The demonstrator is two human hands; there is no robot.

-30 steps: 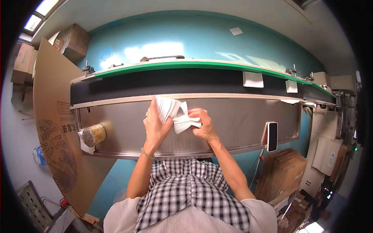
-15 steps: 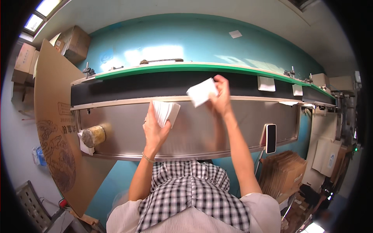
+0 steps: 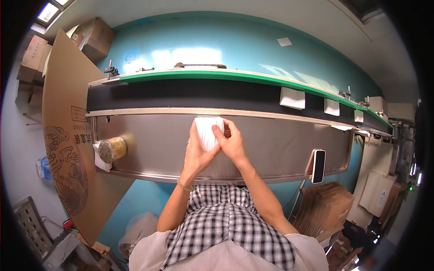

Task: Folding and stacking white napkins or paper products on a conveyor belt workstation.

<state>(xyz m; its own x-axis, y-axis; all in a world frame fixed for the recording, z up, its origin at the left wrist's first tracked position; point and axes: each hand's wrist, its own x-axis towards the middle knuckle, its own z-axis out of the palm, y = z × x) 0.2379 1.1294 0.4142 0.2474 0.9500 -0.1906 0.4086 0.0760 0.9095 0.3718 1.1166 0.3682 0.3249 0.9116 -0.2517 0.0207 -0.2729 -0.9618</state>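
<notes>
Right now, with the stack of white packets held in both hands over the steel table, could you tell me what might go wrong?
1. The left hand and right hand pinch the white packet stack only at its lower part; loose packets might fan out or slip onto the steel table.
2. The phone stands at the table's front edge; a passing elbow could possibly knock it off.

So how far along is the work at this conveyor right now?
Done: three white packets already lie spaced along the black belt. In hand: the left hand holds a stack of white packets, and the right hand pinches its top edge. Left: that stack is not yet on the belt.
</notes>
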